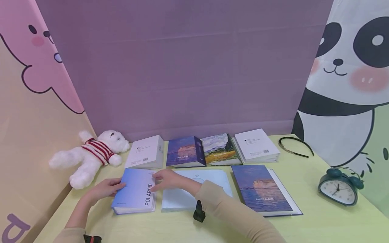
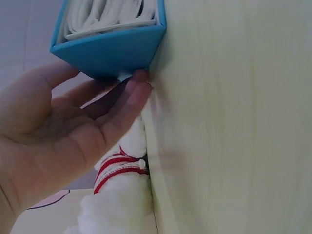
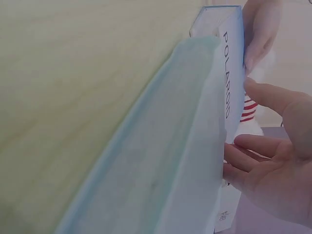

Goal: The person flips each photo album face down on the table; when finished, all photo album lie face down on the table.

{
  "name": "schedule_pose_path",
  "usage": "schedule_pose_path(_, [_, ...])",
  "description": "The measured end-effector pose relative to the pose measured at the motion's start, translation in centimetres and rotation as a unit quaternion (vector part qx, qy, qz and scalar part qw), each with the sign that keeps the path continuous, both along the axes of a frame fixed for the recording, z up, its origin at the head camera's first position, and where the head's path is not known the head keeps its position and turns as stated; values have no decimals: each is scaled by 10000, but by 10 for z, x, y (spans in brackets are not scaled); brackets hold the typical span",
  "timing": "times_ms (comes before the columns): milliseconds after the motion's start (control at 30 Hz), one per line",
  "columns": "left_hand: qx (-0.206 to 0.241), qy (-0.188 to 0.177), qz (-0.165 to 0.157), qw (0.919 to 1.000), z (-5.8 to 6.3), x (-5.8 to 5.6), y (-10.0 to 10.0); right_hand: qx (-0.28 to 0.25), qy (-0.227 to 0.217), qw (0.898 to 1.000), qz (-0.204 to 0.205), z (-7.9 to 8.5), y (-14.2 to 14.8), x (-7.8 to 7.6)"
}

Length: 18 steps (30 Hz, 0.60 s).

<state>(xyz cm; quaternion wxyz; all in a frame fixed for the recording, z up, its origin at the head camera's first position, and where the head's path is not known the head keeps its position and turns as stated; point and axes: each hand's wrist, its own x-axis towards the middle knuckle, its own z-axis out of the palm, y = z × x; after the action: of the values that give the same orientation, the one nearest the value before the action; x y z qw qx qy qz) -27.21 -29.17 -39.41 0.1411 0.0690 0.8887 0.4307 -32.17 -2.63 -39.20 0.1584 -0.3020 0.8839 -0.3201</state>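
The POLAROID album (image 1: 133,192) is at the left of the bench (image 1: 170,227), between my two hands, which stand apart at its opposite sides; I can't tell whether it is slightly lifted. My left hand (image 1: 106,187) grips the spine side, thumb on the cover. My right hand (image 1: 168,180) touches the opening edge, but I can't tell whether it pinches. I'd press cover and pages together there, since the pages could fan out, and share the load evenly. Just beside it, the pale blue album (image 1: 176,200) lies partly beneath my right forearm (image 1: 225,206); I'd avoid dragging it. Behind, I'd mind the white album (image 1: 144,152) and plush bear (image 1: 94,152).
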Motion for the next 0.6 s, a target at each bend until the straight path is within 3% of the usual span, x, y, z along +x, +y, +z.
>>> schedule_pose_path(233, [868,-22,-97,9962,9,0,-3,-187,-24,9998,-50,-1,-3,-5])
schedule_pose_path(400, [930,52,69,9956,13,-1,-1,-589,-230,9980,-46,-4,-6,-6])
schedule_pose_path(600, [1094,284,409,9927,16,-5,1,-668,-28,9978,-30,-7,-14,-6])
